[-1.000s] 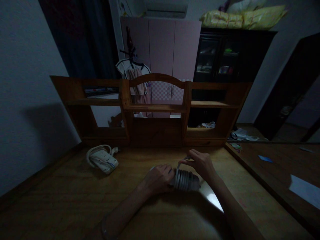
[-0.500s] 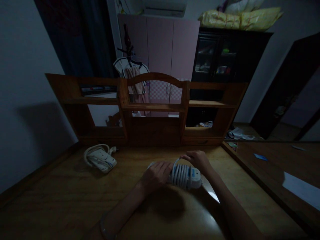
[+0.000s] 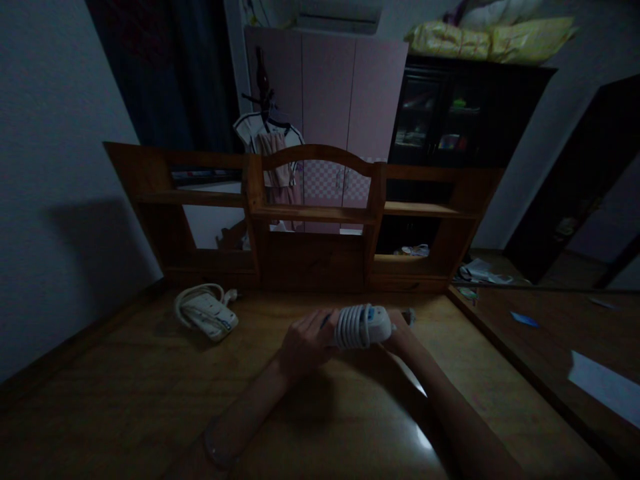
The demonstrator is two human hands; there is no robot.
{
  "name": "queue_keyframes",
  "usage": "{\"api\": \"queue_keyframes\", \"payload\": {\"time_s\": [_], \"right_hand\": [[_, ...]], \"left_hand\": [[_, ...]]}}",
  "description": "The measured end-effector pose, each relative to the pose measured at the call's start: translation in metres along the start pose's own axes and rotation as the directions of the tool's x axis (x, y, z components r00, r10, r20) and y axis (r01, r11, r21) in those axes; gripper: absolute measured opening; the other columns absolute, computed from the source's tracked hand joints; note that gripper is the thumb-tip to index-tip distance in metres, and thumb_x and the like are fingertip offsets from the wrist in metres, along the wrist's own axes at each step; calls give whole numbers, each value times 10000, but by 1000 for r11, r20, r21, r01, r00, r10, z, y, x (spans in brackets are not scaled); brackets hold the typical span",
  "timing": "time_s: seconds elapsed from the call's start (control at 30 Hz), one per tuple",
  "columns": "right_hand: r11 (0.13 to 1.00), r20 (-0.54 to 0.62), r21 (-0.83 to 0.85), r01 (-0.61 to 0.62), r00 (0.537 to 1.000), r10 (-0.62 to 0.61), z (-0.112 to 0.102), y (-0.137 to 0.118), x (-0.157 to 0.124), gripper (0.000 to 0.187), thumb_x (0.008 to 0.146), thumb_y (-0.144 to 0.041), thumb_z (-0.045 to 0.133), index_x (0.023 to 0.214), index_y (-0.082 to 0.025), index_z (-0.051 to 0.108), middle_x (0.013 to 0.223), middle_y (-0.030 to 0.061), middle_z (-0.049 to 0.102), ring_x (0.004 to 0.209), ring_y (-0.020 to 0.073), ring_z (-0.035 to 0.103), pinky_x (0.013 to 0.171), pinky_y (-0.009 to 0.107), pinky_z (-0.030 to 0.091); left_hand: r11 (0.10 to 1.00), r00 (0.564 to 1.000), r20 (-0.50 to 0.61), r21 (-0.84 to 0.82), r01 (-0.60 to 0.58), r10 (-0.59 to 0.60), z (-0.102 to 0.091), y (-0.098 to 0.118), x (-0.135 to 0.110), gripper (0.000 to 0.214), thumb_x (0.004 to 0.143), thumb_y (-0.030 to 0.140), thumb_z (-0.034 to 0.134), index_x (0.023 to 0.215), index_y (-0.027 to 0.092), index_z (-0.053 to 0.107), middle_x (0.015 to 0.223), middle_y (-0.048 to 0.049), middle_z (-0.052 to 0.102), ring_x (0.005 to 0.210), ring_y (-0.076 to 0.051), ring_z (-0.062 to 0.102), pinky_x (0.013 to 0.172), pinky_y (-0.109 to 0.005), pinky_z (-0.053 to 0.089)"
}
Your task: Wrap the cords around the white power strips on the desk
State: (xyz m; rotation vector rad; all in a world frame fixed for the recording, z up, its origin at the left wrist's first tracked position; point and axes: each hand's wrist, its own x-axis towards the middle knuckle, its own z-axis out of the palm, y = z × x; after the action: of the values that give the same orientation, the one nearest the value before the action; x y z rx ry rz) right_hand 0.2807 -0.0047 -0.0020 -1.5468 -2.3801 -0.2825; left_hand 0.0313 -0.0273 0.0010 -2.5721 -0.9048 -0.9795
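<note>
A white power strip (image 3: 363,325) with its cord coiled round its body is held between both hands above the wooden desk (image 3: 150,393). My left hand (image 3: 306,343) grips its left end, fingers curled. My right hand (image 3: 400,335) is under and behind its right end, closed on it, mostly hidden by the strip. A second white power strip (image 3: 206,311) with its cord looped round it lies on the desk at the left, away from both hands.
A wooden shelf unit (image 3: 310,220) stands along the desk's back edge. A second desk (image 3: 560,347) at the right carries a white paper (image 3: 603,388) and a blue card (image 3: 524,319). Pink wardrobe and a dark cabinet stand behind. The room is dim.
Both hands have lifted the wound power strip and carried it away from me, toward the shelf. My right hand went from pinching the cord on top to holding the strip's right end from beneath.
</note>
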Motion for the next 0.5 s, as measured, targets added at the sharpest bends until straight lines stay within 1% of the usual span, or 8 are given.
{"api": "queue_keyframes", "payload": {"time_s": [0.07,0.1,0.17,0.23,0.27,0.33,0.43,0.5], "right_hand": [[1000,-27,-17,-6,1000,6,2,-7,-1,204,887,-288,507,893,-154,661,737,91,694,630,168,635,521,233,299],[1000,-53,-24,-16,998,15,3,-10,-2,237,914,-314,468,972,-154,633,738,83,691,617,167,630,510,234,283],[999,-108,-30,-35,994,32,6,-14,-1,282,945,-359,413,1092,-164,554,731,57,681,575,159,612,483,233,238],[999,-150,-20,-39,988,36,9,-15,-1,255,954,-346,400,1103,-175,517,737,41,673,541,147,591,466,238,203],[1000,-160,-7,-24,987,22,10,-15,0,219,956,-311,396,1082,-180,519,760,41,673,540,140,584,465,240,201],[1000,-179,14,19,984,-16,11,-15,0,184,950,-224,388,1067,-192,527,826,44,671,560,127,577,474,243,218],[997,-194,-3,81,978,-80,8,-20,0,233,922,-139,407,1101,-213,536,896,41,656,586,115,564,480,243,232],[992,-198,-45,115,973,-122,3,-27,-2,280,904,-121,436,1148,-219,532,893,41,640,579,111,549,472,242,232]], "left_hand": [[985,985,-71,-81,150,-156,-1,-2,2,554,853,452,516,1297,159,362,1139,-156,598,1008,-265,592,850,-354,462],[959,958,-102,-121,255,-267,-1,-4,4,578,840,470,534,1303,171,361,1137,-147,607,999,-258,602,837,-334,462],[855,849,-145,-203,477,-509,-4,-8,7,627,801,520,574,1301,197,376,1101,-119,637,953,-255,629,781,-306,470],[706,694,-166,-306,639,-701,-8,-14,11,635,770,557,593,1273,216,410,1056,-90,660,914,-251,644,734,-289,471],[637,623,-173,-366,678,-763,-9,-18,13,622,765,565,593,1255,218,427,1043,-83,665,910,-247,646,728,-283,470],[538,524,-183,-500,679,-832,-12,-26,15,589,767,565,587,1220,210,460,1048,-83,666,931,-231,641,748,-271,466],[402,424,-143,-674,619,-894,-9,-40,15,571,742,580,597,1145,181,530,1020,-85,674,922,-210,643,761,-260,466],[255,358,-32,-761,597,-933,-5,-47,13,596,695,627,608,1046,146,585,902,-84,690,806,-205,658,688,-263,482]]}}
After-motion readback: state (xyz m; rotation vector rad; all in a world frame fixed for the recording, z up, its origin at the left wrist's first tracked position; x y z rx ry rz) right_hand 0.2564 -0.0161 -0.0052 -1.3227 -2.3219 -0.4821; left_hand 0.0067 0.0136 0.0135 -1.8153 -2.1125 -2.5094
